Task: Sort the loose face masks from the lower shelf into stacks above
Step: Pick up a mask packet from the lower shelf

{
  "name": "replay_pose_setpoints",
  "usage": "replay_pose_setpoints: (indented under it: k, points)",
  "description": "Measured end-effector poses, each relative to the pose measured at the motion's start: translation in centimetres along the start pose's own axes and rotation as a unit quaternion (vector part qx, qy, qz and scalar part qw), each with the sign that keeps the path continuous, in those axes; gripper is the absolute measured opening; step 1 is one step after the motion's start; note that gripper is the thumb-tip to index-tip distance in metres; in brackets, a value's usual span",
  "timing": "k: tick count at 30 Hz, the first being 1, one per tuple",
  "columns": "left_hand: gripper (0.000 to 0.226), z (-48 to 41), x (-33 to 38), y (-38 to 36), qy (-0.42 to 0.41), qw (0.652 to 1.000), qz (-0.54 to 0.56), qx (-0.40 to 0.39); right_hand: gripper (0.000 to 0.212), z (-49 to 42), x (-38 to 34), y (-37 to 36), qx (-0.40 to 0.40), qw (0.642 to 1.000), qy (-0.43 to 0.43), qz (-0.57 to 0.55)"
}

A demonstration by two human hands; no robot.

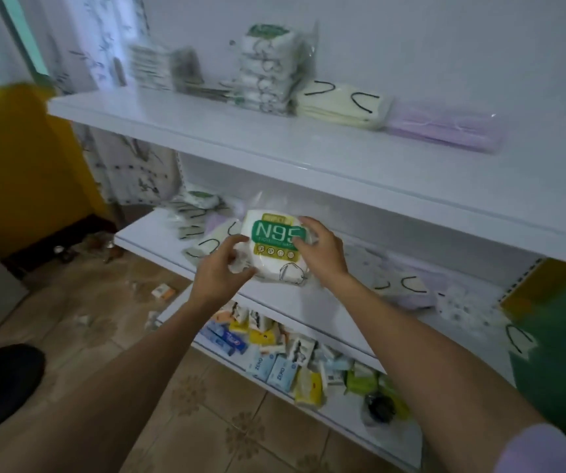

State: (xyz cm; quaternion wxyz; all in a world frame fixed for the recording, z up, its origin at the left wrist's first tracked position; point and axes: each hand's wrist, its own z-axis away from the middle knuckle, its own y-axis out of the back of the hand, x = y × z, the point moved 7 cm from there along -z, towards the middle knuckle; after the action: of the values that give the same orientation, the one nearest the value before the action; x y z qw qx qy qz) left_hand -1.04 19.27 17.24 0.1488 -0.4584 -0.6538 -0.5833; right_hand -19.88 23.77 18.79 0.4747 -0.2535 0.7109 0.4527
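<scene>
Left hand [218, 268] curled round the lower left corner of the mask pack [274, 247], right hand [322, 254] gripping its right edge, fingers over the green label. Held just above the front of the lower shelf [281, 298], loose masks [404, 291] scattered around. Up on the upper shelf [189, 128]: white stack [264, 73], yellow stack [339, 104], purple stack [445, 126].

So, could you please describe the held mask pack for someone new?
On the white shelving unit, find the middle shelf strewn with loose masks. Over its front edge, left hand and right hand hold a clear-wrapped pack. Unlike the cream masks and purple masks nearby, it bears a green N95 label.
</scene>
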Motion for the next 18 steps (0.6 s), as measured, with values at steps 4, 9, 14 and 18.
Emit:
replay_pose_setpoints:
  k: [4,9,14,18]
  points:
    - [0.055,3.5,-0.7,6.5,0.014,0.997,-0.004,0.076,0.042,2.2,-5.9,-3.5,-0.054,0.996,0.070,0.003]
    - [0.055,5.5,-1.5,11.2,0.015,0.995,-0.003,0.103,0.044,4.1,-10.6,-5.7,-0.058,0.989,0.133,0.013]
    - [0.056,3.0,-0.5,14.1,-0.033,0.994,0.006,0.108,0.042,2.2,-13.9,-6.1,-0.017,0.988,0.156,0.009]
    - [0.061,-1.3,-0.3,16.2,-0.060,0.992,0.007,0.112,0.040,-0.8,-16.5,-6.5,-0.001,0.986,0.164,0.007]
